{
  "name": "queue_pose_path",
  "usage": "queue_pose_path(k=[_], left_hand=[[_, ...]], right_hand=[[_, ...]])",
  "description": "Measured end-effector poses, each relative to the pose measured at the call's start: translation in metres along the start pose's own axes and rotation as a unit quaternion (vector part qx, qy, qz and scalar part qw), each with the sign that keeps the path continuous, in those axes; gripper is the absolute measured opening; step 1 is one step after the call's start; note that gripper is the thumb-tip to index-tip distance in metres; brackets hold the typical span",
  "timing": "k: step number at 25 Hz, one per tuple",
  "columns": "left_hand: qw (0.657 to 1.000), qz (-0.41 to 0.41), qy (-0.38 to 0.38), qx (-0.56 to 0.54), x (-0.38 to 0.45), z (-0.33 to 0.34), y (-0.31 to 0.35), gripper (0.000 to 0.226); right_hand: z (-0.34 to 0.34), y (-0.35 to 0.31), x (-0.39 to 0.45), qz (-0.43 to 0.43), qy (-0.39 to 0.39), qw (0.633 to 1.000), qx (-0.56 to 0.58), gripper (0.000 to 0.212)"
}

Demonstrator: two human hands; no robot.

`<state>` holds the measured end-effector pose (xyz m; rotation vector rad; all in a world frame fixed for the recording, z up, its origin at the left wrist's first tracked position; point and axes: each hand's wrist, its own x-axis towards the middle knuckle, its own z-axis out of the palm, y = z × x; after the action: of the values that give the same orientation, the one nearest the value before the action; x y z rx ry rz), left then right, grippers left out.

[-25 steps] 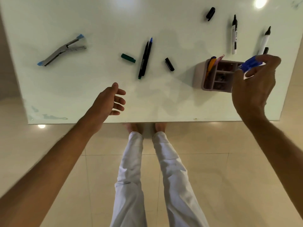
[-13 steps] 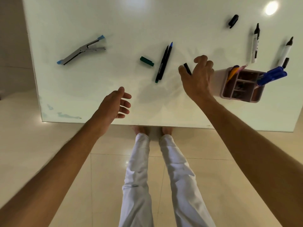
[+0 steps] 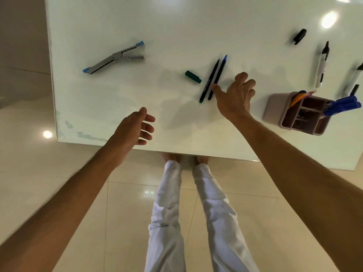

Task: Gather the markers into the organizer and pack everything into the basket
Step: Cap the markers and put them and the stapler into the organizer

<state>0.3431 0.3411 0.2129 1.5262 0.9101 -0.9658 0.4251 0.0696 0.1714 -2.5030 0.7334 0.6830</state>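
My right hand [image 3: 235,97] hovers over the white table [image 3: 176,26] with fingers spread, its thumb touching the lower ends of two thin pens [image 3: 211,80] that lie side by side. A small black cap seen earlier is hidden under this hand. My left hand [image 3: 131,128] floats open near the front edge, holding nothing. The pink organizer [image 3: 275,108] stands at the right with two blue markers [image 3: 342,105] and an orange pen leaning in it. A green cap [image 3: 192,76], a black cap [image 3: 299,36] and two white markers [image 3: 322,65] lie loose. No basket is in view.
A metal plier stapler [image 3: 114,57] with blue tips lies at the far left of the table. The table's front edge runs just beyond my left wrist. Below it are my white trousers and a tiled floor.
My right hand let go of the blue markers, which now stand in the organizer, and moved left to the two thin pens. The left hand has barely moved.
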Motion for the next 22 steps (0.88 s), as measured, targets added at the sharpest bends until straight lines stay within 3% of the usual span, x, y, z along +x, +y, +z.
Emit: queue_pose_path(k=[10,13,16,19,22], left_hand=[[1.0,0.0,-0.005,-0.009,0.005,-0.005,-0.004,0.048],[1.0,-0.001,-0.02,-0.02,0.001,-0.001,-0.005,0.047],[0.998,-0.012,-0.044,-0.054,-0.003,0.007,-0.003,0.046],[0.996,0.007,-0.062,-0.067,-0.008,0.019,0.001,0.042],[0.991,0.049,-0.095,-0.079,-0.015,0.033,0.008,0.036]], right_hand=[[-0.002,-0.001,-0.001,-0.008,-0.009,1.0,-0.013,0.028],[-0.005,0.006,0.0,0.045,-0.026,0.994,0.095,0.021],[-0.016,0.009,-0.008,0.113,-0.084,0.952,0.27,0.019],[-0.028,0.008,-0.038,0.102,-0.155,0.93,0.318,0.019],[-0.034,0.002,-0.071,0.123,-0.218,0.88,0.403,0.032]])
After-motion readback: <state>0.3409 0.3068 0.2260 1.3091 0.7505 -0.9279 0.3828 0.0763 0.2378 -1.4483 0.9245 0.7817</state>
